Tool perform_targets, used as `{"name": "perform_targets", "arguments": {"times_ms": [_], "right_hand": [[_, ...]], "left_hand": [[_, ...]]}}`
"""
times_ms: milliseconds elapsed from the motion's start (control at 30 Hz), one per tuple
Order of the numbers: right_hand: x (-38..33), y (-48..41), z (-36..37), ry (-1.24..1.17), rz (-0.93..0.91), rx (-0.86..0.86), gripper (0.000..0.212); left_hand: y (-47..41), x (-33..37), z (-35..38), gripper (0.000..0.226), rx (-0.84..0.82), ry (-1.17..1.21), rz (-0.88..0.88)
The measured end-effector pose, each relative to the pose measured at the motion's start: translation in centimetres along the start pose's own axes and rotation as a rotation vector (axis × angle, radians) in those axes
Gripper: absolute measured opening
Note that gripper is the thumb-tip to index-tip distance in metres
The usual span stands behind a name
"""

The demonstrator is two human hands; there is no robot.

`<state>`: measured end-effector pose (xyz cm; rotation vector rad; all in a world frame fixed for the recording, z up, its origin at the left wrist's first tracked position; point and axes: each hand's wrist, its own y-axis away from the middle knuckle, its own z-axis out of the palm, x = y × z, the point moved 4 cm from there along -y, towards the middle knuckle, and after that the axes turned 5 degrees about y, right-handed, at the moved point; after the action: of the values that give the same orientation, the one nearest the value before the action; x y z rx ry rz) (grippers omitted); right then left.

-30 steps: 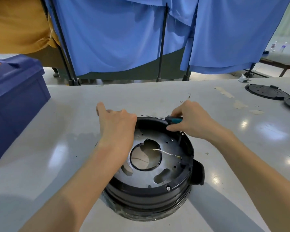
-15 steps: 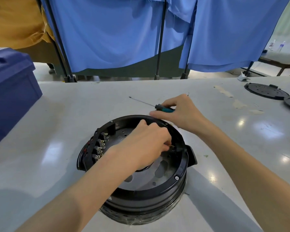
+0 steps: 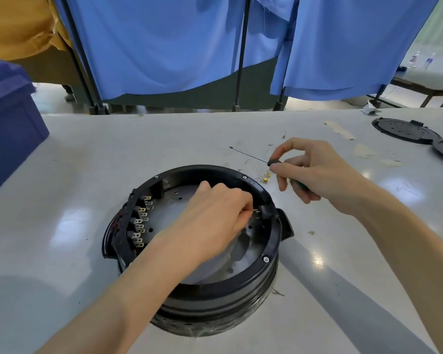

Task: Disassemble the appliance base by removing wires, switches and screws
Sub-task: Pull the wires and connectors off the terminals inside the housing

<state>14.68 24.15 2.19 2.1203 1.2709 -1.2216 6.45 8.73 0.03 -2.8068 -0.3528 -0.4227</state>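
The round black appliance base sits open side up in the middle of the grey surface, with a row of brass switch terminals along its left inner wall. The left hand reaches inside, its curled fingers pinching a small brass terminal by the right wall. The right hand hovers just beyond the rim, its fingers wrapped round a screwdriver whose tip points left. A loose wire lies beneath it.
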Motion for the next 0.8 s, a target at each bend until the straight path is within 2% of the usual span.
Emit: {"name": "perform_targets", "arguments": {"times_ms": [67, 200, 300, 333, 533, 667, 800], "right_hand": [[-0.1, 0.1, 0.3, 0.008, 0.017, 0.007, 0.007], [-0.5, 1.1, 0.8, 0.012, 0.023, -0.025, 0.01], [-0.9, 2.2, 1.3, 0.029, 0.022, -0.069, 0.016], [-1.1, 2.5, 1.4, 0.039, 0.02, -0.086, 0.018], [-2.2, 4.9, 2.0, 0.133, -0.004, -0.148, 0.026], [-2.4, 6.2, 2.5, 0.169, 0.029, -0.143, 0.031], [-2.5, 7.0, 3.1, 0.203, 0.073, -0.135, 0.031]], "left_hand": [[-0.2, 0.1, 0.1, 0.017, 0.04, -0.076, -0.08], [-0.8, 0.1, 0.0, 0.033, 0.096, -0.239, -0.287], [-1.2, -0.8, -0.2, 0.014, 0.147, -0.173, -0.424], [-1.5, -1.4, -0.2, 0.006, 0.15, -0.134, -0.429], [-2.1, -4.4, -1.2, 0.014, -0.053, 0.321, -0.321], [-1.6, -4.9, -0.6, 0.016, 0.031, 0.446, -0.302], [-1.5, -4.8, -0.2, 0.016, 0.089, 0.448, -0.301]]}}
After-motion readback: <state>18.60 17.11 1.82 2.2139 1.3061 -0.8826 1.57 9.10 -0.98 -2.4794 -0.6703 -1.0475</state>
